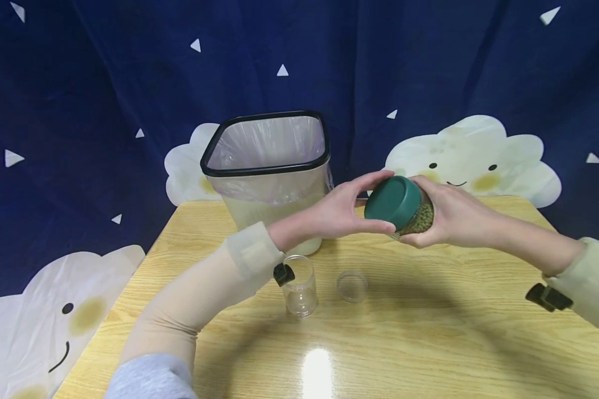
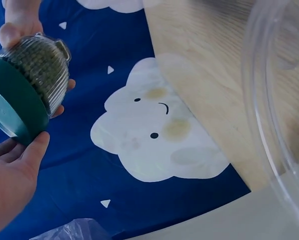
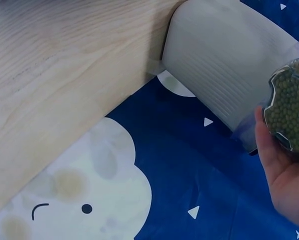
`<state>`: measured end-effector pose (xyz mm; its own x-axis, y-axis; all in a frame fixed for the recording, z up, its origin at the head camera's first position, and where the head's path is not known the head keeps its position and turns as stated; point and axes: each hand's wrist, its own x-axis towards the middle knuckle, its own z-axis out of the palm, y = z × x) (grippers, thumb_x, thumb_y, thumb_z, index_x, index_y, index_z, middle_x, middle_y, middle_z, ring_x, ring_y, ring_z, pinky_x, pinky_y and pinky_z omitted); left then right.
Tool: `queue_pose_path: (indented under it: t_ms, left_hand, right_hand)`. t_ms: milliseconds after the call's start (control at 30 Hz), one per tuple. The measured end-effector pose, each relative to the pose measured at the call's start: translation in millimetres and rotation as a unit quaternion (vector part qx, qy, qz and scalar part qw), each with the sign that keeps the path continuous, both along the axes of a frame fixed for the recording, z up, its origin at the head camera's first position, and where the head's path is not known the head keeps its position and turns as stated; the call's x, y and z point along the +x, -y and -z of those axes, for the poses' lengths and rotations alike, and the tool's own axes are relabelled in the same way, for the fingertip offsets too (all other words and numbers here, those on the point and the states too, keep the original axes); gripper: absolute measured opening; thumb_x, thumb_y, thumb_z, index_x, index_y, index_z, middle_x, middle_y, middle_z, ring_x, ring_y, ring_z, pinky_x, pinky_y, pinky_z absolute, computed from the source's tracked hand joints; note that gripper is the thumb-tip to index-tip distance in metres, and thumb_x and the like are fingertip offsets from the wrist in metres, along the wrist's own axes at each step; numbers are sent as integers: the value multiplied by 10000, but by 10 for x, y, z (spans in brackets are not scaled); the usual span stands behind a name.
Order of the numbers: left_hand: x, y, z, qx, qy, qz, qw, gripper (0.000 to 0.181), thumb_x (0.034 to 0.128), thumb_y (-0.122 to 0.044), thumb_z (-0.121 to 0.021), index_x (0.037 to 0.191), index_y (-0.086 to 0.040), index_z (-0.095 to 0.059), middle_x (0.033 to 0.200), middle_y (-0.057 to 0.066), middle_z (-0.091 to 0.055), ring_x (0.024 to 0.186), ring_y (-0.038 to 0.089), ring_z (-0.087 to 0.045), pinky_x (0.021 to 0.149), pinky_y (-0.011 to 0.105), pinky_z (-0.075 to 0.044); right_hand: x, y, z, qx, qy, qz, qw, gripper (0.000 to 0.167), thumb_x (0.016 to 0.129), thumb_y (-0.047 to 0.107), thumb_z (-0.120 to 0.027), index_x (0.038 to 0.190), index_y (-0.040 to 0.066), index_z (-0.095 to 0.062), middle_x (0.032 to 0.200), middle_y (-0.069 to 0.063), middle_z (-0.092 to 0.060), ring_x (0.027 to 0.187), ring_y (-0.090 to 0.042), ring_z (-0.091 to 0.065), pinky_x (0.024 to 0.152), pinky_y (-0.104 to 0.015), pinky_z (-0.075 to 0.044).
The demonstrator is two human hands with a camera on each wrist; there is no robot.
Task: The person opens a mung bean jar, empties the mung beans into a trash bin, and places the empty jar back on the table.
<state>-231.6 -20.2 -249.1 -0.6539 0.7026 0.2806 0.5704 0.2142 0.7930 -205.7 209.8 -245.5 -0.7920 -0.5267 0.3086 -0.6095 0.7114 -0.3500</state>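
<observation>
A clear ribbed jar [image 2: 43,70] full of small green beans [image 3: 289,107] is held tilted above the table, its green lid [image 1: 392,206] facing left. My right hand [image 1: 451,213] grips the jar's body, its fingers partly hidden behind it. From the other side my left hand [image 1: 346,208] grips the lid, thumb and fingers at opposite edges of the rim. The lid sits on the jar. Below my left wrist stands a clear open cup [image 1: 301,293], and beside it on the table lies a clear round lid [image 1: 351,286].
A bin [image 1: 274,194] with a black rim and a plastic liner stands at the table's back, left of the jar. The wooden table [image 1: 429,343] ends at a dark blue curtain [image 1: 289,33] with white clouds and triangles.
</observation>
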Motion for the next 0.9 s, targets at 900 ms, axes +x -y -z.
queue_pose_path:
  t_ms: [900]
  left_hand:
    - [34, -12, 16, -216, 13, -466, 9987, 776, 843, -232, -768, 1479, -46, -363, 1399, 74, -484, 1213, 90, -470, 930, 174, -443]
  right_hand:
    - [-75, 8, 31, 8, -35, -231, 9997, 756, 625, 315, -903, 1203, 7, -526, 953, -30, -650, 787, -144, -612, 673, -364, -508]
